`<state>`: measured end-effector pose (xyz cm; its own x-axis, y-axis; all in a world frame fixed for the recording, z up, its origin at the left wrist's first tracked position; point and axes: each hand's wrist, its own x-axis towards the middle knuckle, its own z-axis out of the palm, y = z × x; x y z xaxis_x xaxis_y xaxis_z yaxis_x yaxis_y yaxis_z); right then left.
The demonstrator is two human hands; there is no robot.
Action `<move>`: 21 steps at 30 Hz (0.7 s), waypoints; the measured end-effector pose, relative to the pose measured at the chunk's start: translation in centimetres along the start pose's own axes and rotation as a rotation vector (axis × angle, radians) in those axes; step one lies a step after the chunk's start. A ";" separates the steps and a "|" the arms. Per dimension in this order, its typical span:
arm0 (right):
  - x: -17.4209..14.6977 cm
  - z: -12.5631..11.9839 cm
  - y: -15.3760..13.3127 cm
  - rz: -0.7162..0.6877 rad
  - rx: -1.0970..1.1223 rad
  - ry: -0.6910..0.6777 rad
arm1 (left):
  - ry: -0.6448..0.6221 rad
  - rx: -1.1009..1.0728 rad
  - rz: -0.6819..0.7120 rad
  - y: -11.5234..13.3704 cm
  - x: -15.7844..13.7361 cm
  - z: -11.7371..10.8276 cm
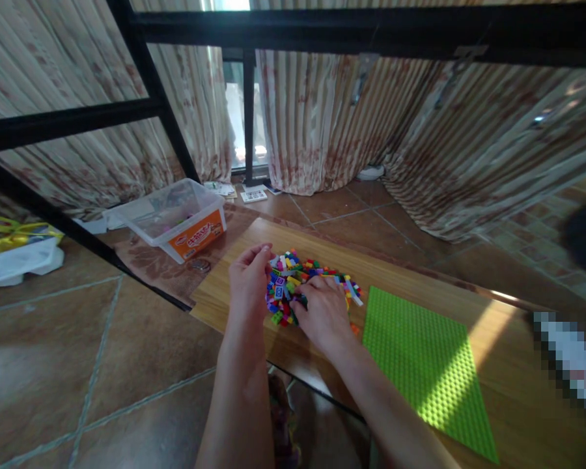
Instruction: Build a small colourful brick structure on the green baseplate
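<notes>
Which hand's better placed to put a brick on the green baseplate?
Right, probably: the right hand is on the brick pile, nearer the green baseplate; the left hand is by the pile's opposite edge.

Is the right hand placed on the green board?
No, the right hand is at the pile of bricks, left of the green board.

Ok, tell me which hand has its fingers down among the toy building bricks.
The right hand: its fingers reach into the pile of toy building bricks, while the left hand is at the pile's left edge.
</notes>
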<state>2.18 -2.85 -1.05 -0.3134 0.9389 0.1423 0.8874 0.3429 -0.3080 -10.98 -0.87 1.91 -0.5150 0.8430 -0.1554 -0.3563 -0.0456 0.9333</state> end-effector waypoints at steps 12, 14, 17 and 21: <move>0.1 -0.3 -0.5 0.050 -0.008 0.047 | -0.004 0.018 -0.029 0.3 -0.2 0.2; -0.4 -1.0 0.1 0.058 0.079 0.120 | -0.027 0.016 -0.034 0.2 -0.2 0.3; -2.1 -2.3 1.0 0.087 0.294 0.171 | -0.044 0.006 -0.045 0.2 -0.4 0.5; -6.2 -2.6 0.2 0.170 0.733 -0.029 | -0.033 -0.004 -0.040 0.2 -0.6 0.9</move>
<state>5.19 -8.69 0.45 -0.2103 0.9775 0.0154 0.4750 0.1160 -0.8723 -10.07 -0.91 2.50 -0.4741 0.8615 -0.1820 -0.3792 -0.0131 0.9252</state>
